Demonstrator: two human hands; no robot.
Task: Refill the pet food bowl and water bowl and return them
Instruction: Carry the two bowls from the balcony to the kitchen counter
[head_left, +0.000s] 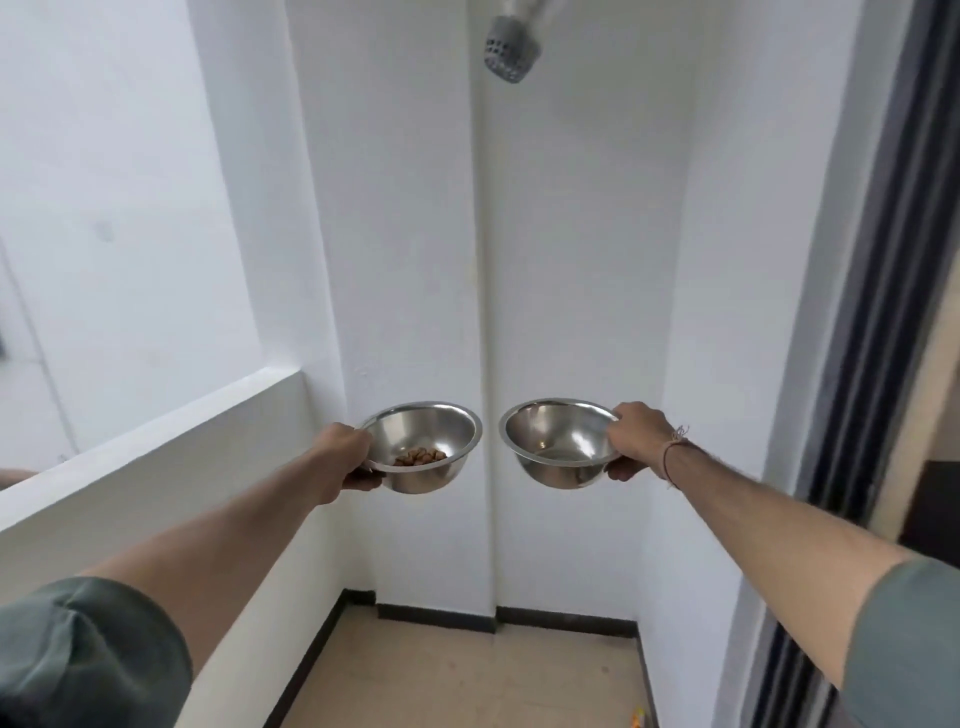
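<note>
Holding: left grip (345, 457) clamped on food bowl (423, 431) rim; right grip (636, 439) clamped on water bowl (558, 441) rim.
Contents: few kibble (420, 457) pieces in food bowl; water level cannot be told.
Position: each bowl inboard of its grip, level, rims just apart.
Floor (467, 675): well below both grips, neither nearer.

We find the food bowl (423, 447) left of the water bowl (558, 441) (near, not touching), kibble (420, 457) in the former; both hang above the floor (467, 675), before the wall (415, 260); a ledge (156, 431) lies left, a door frame (872, 312) right.
</note>
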